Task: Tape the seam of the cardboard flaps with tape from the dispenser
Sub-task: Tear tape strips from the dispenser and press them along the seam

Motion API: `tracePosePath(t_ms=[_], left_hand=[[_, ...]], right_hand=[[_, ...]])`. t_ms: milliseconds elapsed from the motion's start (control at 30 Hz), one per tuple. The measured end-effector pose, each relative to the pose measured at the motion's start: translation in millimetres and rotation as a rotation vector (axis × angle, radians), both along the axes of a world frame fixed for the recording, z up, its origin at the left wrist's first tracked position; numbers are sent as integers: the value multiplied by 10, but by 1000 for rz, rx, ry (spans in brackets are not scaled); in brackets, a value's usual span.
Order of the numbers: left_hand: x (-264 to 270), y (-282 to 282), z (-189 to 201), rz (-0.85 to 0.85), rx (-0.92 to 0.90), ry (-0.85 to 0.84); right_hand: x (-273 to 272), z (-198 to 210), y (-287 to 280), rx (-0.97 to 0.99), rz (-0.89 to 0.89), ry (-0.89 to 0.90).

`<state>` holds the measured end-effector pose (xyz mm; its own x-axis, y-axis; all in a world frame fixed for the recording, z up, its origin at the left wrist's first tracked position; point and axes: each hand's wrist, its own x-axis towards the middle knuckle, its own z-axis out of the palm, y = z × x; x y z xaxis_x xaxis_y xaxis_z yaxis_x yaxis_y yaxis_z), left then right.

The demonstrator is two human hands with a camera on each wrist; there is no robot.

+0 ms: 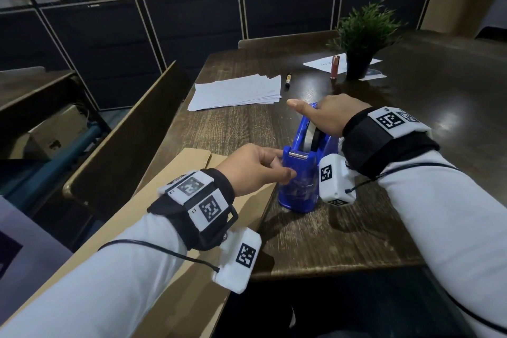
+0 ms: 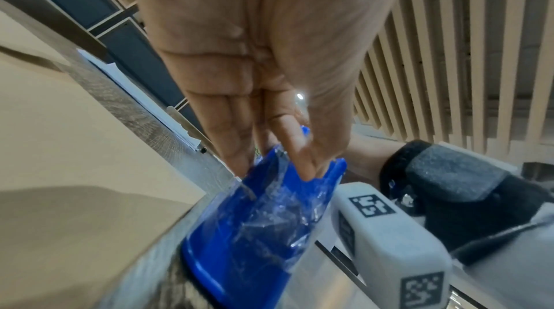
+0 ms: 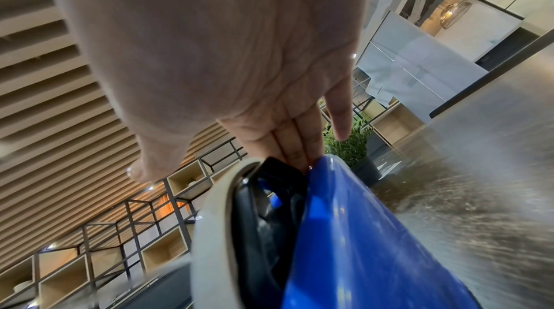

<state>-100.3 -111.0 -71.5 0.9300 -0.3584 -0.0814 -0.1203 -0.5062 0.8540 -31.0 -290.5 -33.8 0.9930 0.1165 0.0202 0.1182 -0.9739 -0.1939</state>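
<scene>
Tape dispenser (image 1: 303, 173), blue, upright on the dark wooden table (image 1: 356, 228), between the two hands. Left hand (image 1: 252, 169) at the cutter end, thumb and fingers (image 2: 302, 160) pinching the clear tape (image 2: 279, 217) that drapes crumpled down the dispenser's front. Right hand (image 1: 327, 115) resting on top of the dispenser's far end, fingers extended over the roll, thumb stretched out to the side. Cardboard flaps (image 1: 175, 189) lying flat beneath the left wrist, at the table's edge, just beside the dispenser. Beyond the right hand: stack of paper (image 1: 236, 92), marker (image 1: 288, 80), potted plant (image 1: 362, 38).
</scene>
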Motion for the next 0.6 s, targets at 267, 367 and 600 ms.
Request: tracePosePath(t_ms=[267, 367, 600], left_hand=[[-137, 327, 179, 36, -24, -51], [-117, 508, 177, 99, -66, -80], [-58, 815, 126, 219, -177, -184]], right_hand=[[-86, 74, 20, 100, 1, 40], [-228, 205, 140, 100, 91, -38], [-484, 303, 630, 263, 304, -95]])
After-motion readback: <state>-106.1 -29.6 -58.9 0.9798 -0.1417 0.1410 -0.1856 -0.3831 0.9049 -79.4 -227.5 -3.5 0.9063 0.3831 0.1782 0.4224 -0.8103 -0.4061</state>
